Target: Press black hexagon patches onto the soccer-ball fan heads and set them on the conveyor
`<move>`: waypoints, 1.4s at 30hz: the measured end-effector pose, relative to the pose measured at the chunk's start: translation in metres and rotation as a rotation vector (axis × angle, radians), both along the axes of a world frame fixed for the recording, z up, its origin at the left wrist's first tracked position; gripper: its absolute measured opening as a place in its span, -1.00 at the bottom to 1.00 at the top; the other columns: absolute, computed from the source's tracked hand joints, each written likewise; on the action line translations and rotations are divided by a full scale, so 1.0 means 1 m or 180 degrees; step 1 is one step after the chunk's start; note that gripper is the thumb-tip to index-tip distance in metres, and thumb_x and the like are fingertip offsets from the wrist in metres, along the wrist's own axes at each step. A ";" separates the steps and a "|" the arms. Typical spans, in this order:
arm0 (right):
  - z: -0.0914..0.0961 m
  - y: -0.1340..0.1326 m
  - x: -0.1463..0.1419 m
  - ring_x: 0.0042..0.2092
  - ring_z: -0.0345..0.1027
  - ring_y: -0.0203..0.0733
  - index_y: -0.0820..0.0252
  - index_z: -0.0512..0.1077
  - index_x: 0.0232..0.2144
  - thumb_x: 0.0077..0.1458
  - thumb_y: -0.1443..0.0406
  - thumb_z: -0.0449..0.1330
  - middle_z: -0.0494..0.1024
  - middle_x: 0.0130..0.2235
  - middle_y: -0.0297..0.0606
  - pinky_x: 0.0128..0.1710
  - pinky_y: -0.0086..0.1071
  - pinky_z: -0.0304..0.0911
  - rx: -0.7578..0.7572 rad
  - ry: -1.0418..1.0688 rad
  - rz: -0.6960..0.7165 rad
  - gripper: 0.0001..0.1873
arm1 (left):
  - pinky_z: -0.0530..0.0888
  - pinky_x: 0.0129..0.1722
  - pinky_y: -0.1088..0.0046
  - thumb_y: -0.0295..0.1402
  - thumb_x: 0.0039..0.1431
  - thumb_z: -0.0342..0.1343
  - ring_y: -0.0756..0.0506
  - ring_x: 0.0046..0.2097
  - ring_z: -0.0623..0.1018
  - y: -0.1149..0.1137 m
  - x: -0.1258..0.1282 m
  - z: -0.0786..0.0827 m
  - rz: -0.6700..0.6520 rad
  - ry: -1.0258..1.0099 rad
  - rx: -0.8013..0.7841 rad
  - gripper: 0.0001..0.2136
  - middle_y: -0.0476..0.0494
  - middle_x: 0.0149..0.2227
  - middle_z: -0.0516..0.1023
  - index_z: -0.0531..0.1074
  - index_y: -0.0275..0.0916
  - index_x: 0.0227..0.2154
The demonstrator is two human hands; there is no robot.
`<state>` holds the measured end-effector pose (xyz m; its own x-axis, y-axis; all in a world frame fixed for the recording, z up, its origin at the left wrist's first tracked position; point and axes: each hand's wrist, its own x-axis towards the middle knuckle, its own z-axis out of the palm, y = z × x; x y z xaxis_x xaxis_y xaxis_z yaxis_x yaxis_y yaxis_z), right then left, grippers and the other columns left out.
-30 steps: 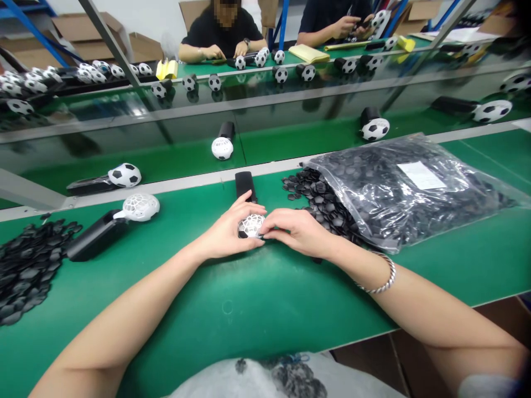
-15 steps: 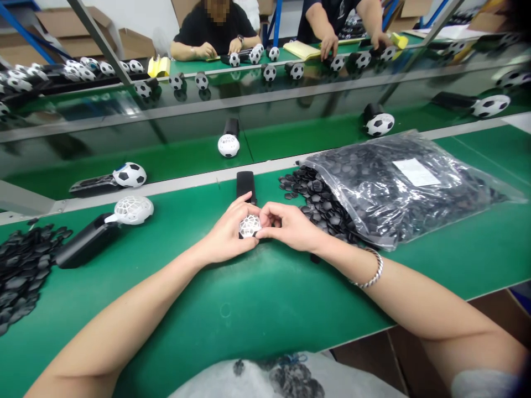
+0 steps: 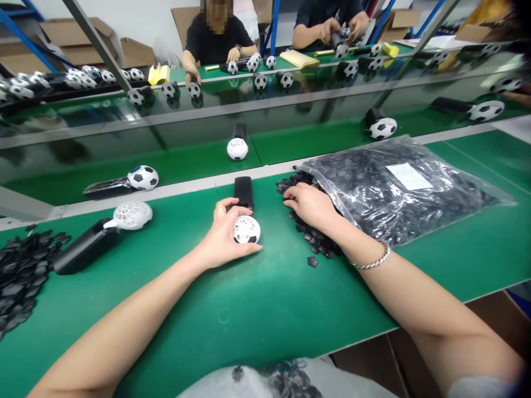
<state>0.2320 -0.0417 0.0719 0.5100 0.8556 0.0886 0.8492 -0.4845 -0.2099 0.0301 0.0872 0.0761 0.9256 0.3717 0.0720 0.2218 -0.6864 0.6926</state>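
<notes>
My left hand [image 3: 226,235] curls around a white soccer-ball-shaped head [image 3: 247,228], fingers along its far side and thumb along its near side. A few black patches sit in its white lattice shell. Its black handle [image 3: 243,191] points away from me on the green table. My right hand [image 3: 313,207] is at a heap of loose black pentagon pieces [image 3: 317,237], fingers bent together at the heap's left edge. Whether a piece is between the fingertips cannot be made out. One pentagon piece [image 3: 312,261] lies apart, nearer me.
A clear plastic bag [image 3: 373,193] of black pieces lies right. At left are another white lattice-headed item [image 3: 133,214] and a second heap of black pieces [image 3: 20,276]. Ball-headed items, including one [image 3: 381,127], sit on the green conveyor [image 3: 290,132]. Two co-workers sit opposite.
My right hand has left the ball head and moved right to the heap of black pieces. My left hand stays around the head. The co-workers' hands have moved.
</notes>
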 end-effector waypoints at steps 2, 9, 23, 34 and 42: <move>0.001 0.000 0.000 -0.26 0.34 -0.20 0.12 0.45 -0.33 0.07 0.30 0.10 0.46 -0.26 -0.27 -0.43 -0.41 0.07 -0.0097 0.0072 0.0009 -0.87 | 0.17 0.14 0.08 -0.26 -0.24 0.30 -0.29 0.19 0.09 0.007 -0.001 0.004 -0.0173 0.0061 -0.0090 -0.46 -0.23 0.07 0.01 0.28 -0.17 -0.12; 0.004 0.003 -0.008 -0.33 0.34 -0.14 0.24 0.40 -0.21 0.11 0.38 0.00 0.45 -0.31 -0.15 -0.46 -0.38 0.06 -0.0300 -0.0747 0.0364 -0.77 | 0.10 0.19 0.14 -0.49 -0.12 0.13 -0.21 0.22 0.07 0.022 -0.004 0.018 -0.0919 0.0227 -0.0271 -0.49 -0.12 0.18 0.02 0.24 -0.10 -0.03; 0.010 -0.005 -0.018 -0.23 0.31 -0.15 0.20 0.48 -0.33 0.10 0.29 0.09 0.45 -0.30 -0.17 -0.24 -0.33 0.23 0.1133 -0.0138 0.0914 -0.83 | 0.11 0.17 0.13 -0.49 -0.18 0.14 -0.21 0.19 0.14 0.022 -0.004 0.011 -0.0687 0.0327 -0.0417 -0.42 -0.14 0.08 0.11 0.22 -0.09 0.00; 0.012 -0.006 -0.064 -0.25 0.36 -0.29 0.21 0.39 -0.27 0.07 0.42 0.07 0.50 -0.26 -0.25 -0.23 -0.44 0.23 0.0964 0.1672 0.1692 -0.84 | 0.17 0.14 0.17 -0.50 -0.15 0.08 -0.22 0.19 0.15 0.024 -0.005 0.012 -0.0923 0.0284 -0.0455 -0.44 -0.12 0.14 0.09 0.20 -0.12 0.01; 0.006 -0.002 -0.063 -0.32 0.35 -0.30 0.20 0.44 -0.42 0.03 0.36 0.16 0.50 -0.35 -0.29 -0.28 -0.44 0.23 0.1153 0.1986 0.1480 -0.95 | 0.17 0.14 0.14 -0.41 -0.14 0.17 -0.21 0.16 0.19 0.018 -0.003 0.010 -0.0766 0.0194 -0.0356 -0.47 -0.16 0.10 0.15 0.23 -0.12 -0.03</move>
<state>0.1690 -0.0433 0.0778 0.1607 0.9629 0.2168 0.6227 0.0716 -0.7792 0.0268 0.1054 0.0864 0.9896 0.1431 -0.0157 0.1052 -0.6444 0.7574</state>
